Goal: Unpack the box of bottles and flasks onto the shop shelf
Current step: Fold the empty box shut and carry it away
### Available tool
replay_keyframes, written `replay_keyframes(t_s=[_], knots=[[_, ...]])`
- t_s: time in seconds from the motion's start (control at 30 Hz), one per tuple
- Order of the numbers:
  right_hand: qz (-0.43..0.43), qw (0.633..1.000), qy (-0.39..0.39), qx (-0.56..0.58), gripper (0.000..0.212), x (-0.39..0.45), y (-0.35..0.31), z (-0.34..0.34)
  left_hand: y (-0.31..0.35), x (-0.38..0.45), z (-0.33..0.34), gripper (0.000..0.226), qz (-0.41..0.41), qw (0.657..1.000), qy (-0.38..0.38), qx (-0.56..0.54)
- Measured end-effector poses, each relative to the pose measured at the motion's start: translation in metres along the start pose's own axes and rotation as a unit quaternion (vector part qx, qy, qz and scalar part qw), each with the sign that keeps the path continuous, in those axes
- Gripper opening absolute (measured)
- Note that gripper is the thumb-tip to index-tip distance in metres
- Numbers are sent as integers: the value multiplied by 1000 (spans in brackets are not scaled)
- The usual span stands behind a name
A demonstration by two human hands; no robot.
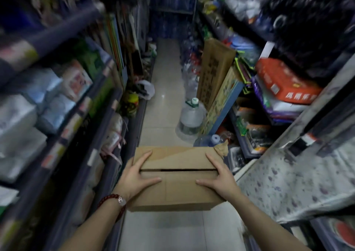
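Note:
A brown cardboard box is held in front of me above the aisle floor, its top flaps closed with a narrow slit between them. My left hand grips its left side, fingers spread over the top; a dark red bead bracelet sits on that wrist. My right hand grips the right side the same way. A torn piece of flap sticks up at the box's far right corner. The box's contents are hidden.
Stocked shelves line the left of a narrow tiled aisle; more shelves line the right. Large water jugs and tall leaning cardboard boxes stand on the floor at the right. A patterned cloth covers something at near right.

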State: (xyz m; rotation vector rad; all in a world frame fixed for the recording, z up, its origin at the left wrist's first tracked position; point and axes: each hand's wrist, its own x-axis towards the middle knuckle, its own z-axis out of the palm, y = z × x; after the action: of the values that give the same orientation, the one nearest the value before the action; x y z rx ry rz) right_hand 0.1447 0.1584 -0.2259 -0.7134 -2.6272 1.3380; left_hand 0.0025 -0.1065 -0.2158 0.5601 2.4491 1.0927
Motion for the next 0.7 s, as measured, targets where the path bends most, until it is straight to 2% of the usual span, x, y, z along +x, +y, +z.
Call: replay_keyframes(t_s=[0.17, 0.33, 0.47, 0.7], knots=[[-9, 1000, -11, 15, 96, 13, -45, -20, 28, 10, -39, 90, 16, 1000, -3, 6], [-10, 1000, 5, 20, 96, 59, -60, -27, 42, 60, -63, 90, 25, 1000, -1, 8], [-11, 1000, 10, 19, 95, 126, -62, -32, 51, 123, -72, 90, 19, 1000, -7, 18], [-10, 1000, -29, -3, 97, 274, -63, -33, 51, 247, -83, 93, -23, 1000, 8, 6]])
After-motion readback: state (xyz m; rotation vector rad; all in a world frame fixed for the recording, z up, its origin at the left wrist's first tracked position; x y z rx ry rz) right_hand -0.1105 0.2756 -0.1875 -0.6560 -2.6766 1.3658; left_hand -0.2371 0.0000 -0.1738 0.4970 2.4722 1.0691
